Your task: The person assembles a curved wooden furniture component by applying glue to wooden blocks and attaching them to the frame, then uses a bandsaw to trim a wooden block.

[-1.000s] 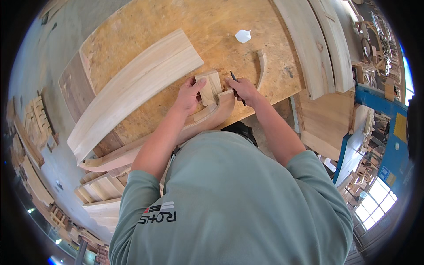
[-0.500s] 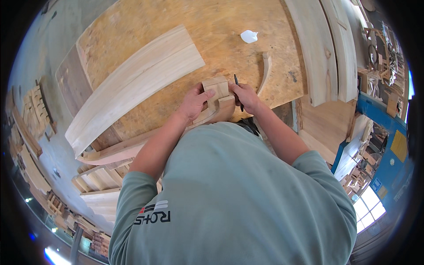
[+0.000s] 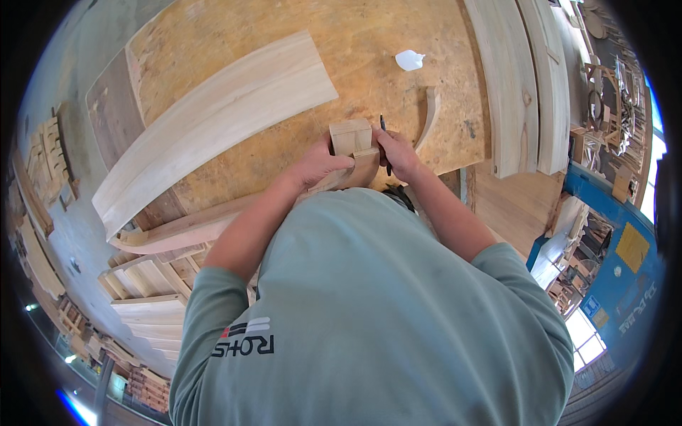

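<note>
A small pale wooden block (image 3: 349, 135) sits against the end of a curved wooden piece (image 3: 364, 171), close in front of my body at the bench edge. My left hand (image 3: 321, 165) is closed around the left side of these two pieces, its thumb lying across the joint between them. On the other side, my right hand (image 3: 400, 155) has a slim black pen (image 3: 383, 123) between its fingers, tip direction unclear, while its fingertips touch the right side of the wood. My shirt hides the near end of the curved piece.
A broad curved wooden panel (image 3: 220, 128) lies on the workbench (image 3: 234, 35) at left. A thin curved strip (image 3: 430, 117) and a white scrap (image 3: 409, 60) lie to the right. Long boards (image 3: 508, 85) line the right edge, near a blue machine frame (image 3: 614, 213).
My left thumb has slid down and right, from the block's face to the joint. My right hand keeps the pen beside the wood. The view has shifted slightly.
</note>
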Action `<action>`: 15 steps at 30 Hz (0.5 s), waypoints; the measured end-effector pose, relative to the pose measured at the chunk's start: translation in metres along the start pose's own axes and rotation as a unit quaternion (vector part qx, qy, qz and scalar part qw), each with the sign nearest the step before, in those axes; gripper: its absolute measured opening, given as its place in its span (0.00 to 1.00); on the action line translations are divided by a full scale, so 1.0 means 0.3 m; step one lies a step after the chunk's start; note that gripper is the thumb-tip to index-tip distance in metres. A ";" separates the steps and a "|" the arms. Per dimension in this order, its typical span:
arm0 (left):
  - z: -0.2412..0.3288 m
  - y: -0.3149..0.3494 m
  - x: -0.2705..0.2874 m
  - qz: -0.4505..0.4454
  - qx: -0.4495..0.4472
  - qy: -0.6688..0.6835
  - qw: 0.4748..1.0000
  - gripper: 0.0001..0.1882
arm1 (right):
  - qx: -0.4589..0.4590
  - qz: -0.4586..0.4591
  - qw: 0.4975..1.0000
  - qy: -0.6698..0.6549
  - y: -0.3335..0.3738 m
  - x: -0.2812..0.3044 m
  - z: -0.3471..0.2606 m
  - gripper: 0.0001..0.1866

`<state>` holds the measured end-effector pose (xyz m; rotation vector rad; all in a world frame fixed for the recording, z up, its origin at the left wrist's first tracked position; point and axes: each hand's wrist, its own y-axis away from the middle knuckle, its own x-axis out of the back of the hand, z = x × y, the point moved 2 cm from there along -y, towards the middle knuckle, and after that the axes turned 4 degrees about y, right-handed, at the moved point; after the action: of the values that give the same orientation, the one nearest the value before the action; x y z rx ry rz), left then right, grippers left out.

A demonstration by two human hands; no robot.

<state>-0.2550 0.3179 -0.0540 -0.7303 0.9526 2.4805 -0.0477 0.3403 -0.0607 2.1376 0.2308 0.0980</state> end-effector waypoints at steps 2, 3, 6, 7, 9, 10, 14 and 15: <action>0.047 0.007 -0.032 0.000 -0.017 -0.047 0.999 0.40 | 0.005 -0.018 1.000 -0.020 -0.002 0.014 -0.004 0.23; 0.043 0.008 -0.042 0.020 -0.029 -0.082 0.996 0.41 | 0.002 -0.013 0.999 -0.046 0.002 0.014 0.004 0.22; -0.001 0.005 -0.044 0.081 -0.058 -0.162 0.982 0.43 | 0.007 0.003 0.996 -0.093 0.029 0.008 0.007 0.20; -0.020 -0.004 -0.040 0.105 -0.060 -0.172 0.978 0.44 | 0.014 0.009 0.996 -0.089 0.041 0.001 -0.002 0.18; -0.055 -0.014 -0.028 0.119 -0.069 -0.176 0.975 0.43 | 0.028 0.021 0.996 -0.083 0.048 0.006 0.002 0.17; -0.037 -0.006 -0.039 0.111 -0.075 -0.172 0.976 0.43 | 0.035 0.028 0.996 -0.083 0.040 0.007 0.010 0.17; -0.042 -0.010 -0.038 0.110 -0.079 -0.193 0.972 0.42 | 0.062 0.080 0.994 -0.048 0.072 0.033 0.001 0.16; -0.044 -0.014 -0.032 0.108 -0.093 -0.184 0.972 0.41 | 0.073 0.081 0.993 -0.041 0.072 0.042 -0.007 0.16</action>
<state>-0.2408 0.3099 -0.0587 -0.2074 0.6992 2.7881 -0.0328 0.3330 -0.0417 2.2983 0.0148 0.0890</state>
